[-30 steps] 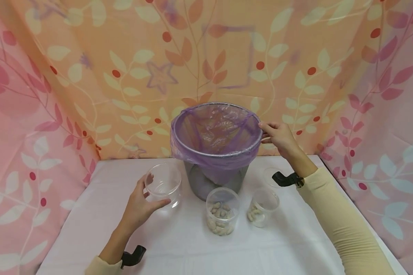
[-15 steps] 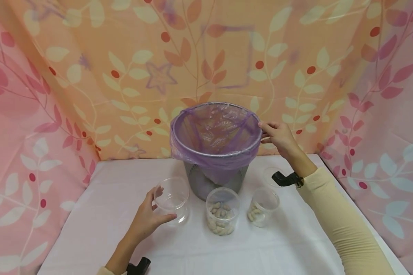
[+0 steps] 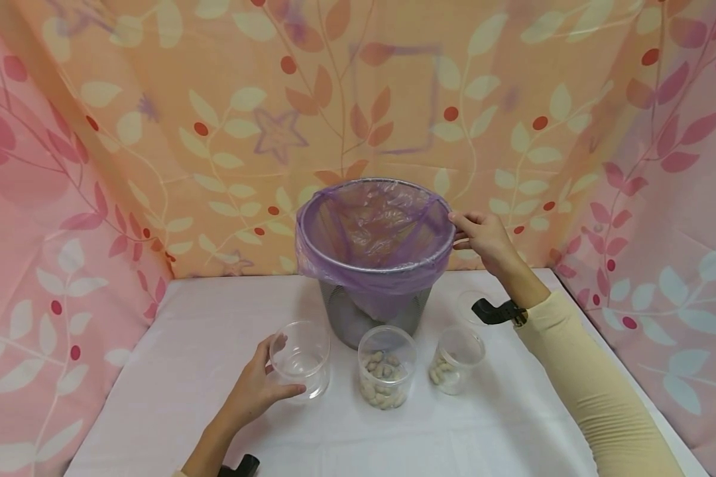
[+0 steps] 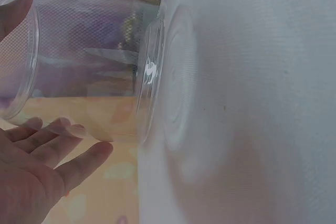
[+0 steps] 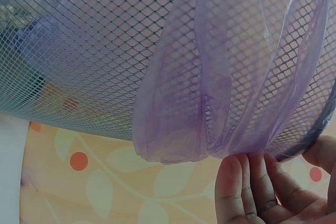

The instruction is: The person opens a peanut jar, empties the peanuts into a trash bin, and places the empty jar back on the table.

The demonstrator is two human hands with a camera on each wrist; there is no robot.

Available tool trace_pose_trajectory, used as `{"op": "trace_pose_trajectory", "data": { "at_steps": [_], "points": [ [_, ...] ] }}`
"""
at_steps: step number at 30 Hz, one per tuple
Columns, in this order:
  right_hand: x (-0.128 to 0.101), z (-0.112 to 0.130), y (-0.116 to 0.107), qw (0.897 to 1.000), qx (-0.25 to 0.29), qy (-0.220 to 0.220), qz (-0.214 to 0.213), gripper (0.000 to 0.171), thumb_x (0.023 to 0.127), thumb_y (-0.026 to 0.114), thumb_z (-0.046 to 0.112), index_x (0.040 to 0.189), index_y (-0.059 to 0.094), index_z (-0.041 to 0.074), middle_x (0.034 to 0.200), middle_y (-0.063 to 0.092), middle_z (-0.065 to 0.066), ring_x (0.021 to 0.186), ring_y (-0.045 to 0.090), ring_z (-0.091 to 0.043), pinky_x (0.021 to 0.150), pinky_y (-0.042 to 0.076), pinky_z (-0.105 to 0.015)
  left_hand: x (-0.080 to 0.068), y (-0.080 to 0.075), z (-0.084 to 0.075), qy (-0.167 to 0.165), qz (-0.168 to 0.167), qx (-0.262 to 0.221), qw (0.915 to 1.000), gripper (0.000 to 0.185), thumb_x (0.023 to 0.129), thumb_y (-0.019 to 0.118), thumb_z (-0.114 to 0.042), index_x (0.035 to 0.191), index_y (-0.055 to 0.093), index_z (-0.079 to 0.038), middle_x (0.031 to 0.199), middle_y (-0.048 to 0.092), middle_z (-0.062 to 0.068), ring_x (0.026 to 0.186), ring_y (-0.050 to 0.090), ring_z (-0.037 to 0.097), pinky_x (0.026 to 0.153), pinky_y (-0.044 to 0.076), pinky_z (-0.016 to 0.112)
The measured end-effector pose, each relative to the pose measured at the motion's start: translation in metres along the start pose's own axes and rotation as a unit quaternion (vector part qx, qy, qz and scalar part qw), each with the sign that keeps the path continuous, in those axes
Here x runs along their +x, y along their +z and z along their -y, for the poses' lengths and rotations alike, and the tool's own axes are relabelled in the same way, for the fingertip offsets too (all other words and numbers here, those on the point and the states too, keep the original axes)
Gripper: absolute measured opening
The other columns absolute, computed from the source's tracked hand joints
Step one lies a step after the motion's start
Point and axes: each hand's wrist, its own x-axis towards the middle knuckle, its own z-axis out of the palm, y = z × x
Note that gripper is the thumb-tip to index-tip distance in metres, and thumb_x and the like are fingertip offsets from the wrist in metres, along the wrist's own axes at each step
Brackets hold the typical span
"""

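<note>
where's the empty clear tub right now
In the head view, the empty tub is left of centre in the person's left hand, in front and a little left of the bin, with the fuller nut tub to its right.

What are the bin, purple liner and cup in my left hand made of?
Bin: probably grey metal, fairly dull, judging by its diamond mesh.
Liner: likely thin, slightly shiny plastic film; it wrinkles and the mesh shows through.
Cup: clear, glossy, likely plastic, with glints at its base; glass isn't ruled out.
</note>
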Motion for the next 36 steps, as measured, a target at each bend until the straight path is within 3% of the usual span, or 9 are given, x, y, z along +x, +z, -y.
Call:
{"op": "trace_pose_trajectory", "data": {
  "at_steps": [8, 29, 36],
  "points": [
    [0.0, 0.0, 0.0, 1.0, -0.003, 0.001, 0.0, 0.044, 0.099, 0.055, 0.026, 0.119, 0.053, -0.013, 0.07, 0.064, 0.015, 0.068, 0.064, -0.002, 0.066, 0.057, -0.017, -0.005, -0.002, 0.005, -0.027, 0.016, -0.011, 0.9995, 0.103, 0.066, 0.09, -0.025, 0.147, 0.028, -0.01, 0.151, 0.042, 0.017, 0.14, 0.038, 0.036, 0.106, 0.042, 0.056],
    [0.001, -0.002, 0.0, 1.0, 0.008, 0.003, 0.0, 0.044, 0.098, 0.057, 0.028, 0.118, 0.054, -0.011, 0.07, 0.065, 0.015, 0.069, 0.065, -0.003, 0.065, 0.057, -0.018, -0.012, -0.004, 0.009, -0.045, 0.044, -0.026, 0.9976, 0.103, 0.072, 0.086, -0.026, 0.15, 0.021, -0.008, 0.156, 0.033, 0.019, 0.143, 0.032, 0.041, 0.107, 0.04, 0.059],
    [0.0, -0.004, 0.002, 1.0, 0.025, -0.002, -0.012, 0.044, 0.099, 0.057, 0.028, 0.12, 0.053, -0.011, 0.07, 0.065, 0.014, 0.068, 0.065, -0.003, 0.064, 0.057, -0.018, -0.013, -0.004, 0.009, -0.042, 0.04, -0.029, 0.9979, 0.105, 0.073, 0.086, -0.024, 0.151, 0.018, -0.01, 0.154, 0.035, 0.019, 0.141, 0.035, 0.041, 0.106, 0.041, 0.058]
  ]
}}
